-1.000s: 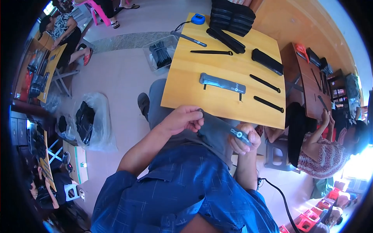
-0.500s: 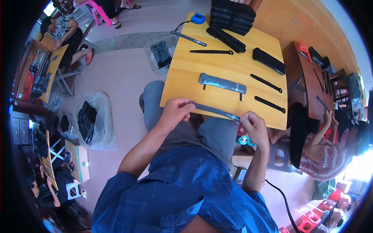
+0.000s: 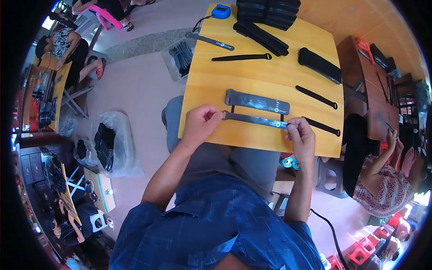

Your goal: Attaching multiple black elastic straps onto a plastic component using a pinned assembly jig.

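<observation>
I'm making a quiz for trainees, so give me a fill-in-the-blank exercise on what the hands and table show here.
1. Both hands hold one grey ____ by its ends.
2. The left hand and right hand keep it above the ____ table.
3. The wider grey strap lies flat, just ____ the held one.
4. The blue tape measure sits at the table's ____ edge.

Missing: strap; yellow; beyond; far

Left hand (image 3: pixel 200 123) and right hand (image 3: pixel 300 137) are resting on the near part of the table (image 3: pixel 211 85), each pinching one end of a strap (image 3: pixel 254 119) that is lying between them. Just beyond the strap, a wider strip (image 3: pixel 257 101) is lying parallel to it. A thin tie (image 3: pixel 321 127) is lying right of the right hand, another tie (image 3: pixel 316 97) beyond it. Farther beyond the left hand a tie (image 3: pixel 242 57) is lying; a pouch (image 3: pixel 319 65) is sitting beyond the right hand. A stack (image 3: pixel 267 11) and a tape measure (image 3: pixel 221 11) are sitting at the far edge. A bag (image 3: pixel 110 144) is lying on the floor, left of the left hand.
</observation>
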A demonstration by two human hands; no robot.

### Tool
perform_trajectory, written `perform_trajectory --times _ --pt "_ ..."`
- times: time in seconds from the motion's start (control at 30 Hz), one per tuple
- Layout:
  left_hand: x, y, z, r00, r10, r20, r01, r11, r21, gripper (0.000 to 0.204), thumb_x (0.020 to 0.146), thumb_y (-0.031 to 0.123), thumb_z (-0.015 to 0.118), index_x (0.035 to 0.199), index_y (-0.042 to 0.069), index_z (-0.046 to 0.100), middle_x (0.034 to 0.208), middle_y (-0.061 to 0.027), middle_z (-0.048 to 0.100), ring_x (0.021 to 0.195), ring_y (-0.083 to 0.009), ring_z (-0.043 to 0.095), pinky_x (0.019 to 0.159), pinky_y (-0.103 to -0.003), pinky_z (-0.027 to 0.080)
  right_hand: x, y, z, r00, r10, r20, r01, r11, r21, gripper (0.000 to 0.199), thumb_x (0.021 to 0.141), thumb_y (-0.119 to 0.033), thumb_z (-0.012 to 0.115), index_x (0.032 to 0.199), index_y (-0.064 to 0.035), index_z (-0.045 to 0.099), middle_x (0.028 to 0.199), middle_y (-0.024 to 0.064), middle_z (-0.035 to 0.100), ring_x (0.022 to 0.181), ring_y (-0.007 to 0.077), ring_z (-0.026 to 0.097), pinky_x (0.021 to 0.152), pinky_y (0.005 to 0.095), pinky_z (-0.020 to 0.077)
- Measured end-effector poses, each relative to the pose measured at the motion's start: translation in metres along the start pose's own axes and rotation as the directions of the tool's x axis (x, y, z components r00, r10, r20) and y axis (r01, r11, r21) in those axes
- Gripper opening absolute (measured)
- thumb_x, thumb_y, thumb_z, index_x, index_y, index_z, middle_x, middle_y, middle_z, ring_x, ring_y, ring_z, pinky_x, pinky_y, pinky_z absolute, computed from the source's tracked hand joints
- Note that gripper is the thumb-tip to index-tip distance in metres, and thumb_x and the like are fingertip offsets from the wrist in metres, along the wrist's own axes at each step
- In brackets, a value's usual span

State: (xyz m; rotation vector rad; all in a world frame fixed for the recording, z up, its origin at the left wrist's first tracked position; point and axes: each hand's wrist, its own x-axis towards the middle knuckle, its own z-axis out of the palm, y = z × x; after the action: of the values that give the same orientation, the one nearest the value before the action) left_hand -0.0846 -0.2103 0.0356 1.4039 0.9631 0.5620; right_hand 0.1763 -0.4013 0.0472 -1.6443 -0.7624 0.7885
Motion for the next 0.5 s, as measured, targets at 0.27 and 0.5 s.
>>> perform_trajectory --times 0.27,0.5 --pt "0.026 0.012 0.009 0.989 0.145 -0.038 -0.123 0.932 0.341 0.012 0.095 0.01 0.071 0.09 -0.001 0.071 0.069 -0.0075 0.067 0.061 -0.0121 0.06 0.059 -0.029 0.047 0.026 0.006 0.0 0.994 0.068 -0.085 -0.071 0.997 -0.023 0.005 0.102 -0.002 0.066 0.106 0.0011 0.066 0.085 -0.0013 0.067 0.074 0.0047 0.057 0.068 0.0201 0.0473" --pt "0.04 0.017 0.01 0.993 0.112 -0.036 -0.086 0.899 0.429 0.011 0.094 0.011 0.071 0.089 0.001 0.07 0.068 -0.0104 0.066 0.058 -0.0185 0.062 0.058 -0.031 0.048 0.037 0.0 0.006 0.991 0.083 -0.102 -0.09 0.994 -0.065 0.004 0.101 0.0 0.068 0.101 0.0022 0.065 0.08 -0.0022 0.063 0.069 0.0036 0.054 0.063 0.0196 0.0452"
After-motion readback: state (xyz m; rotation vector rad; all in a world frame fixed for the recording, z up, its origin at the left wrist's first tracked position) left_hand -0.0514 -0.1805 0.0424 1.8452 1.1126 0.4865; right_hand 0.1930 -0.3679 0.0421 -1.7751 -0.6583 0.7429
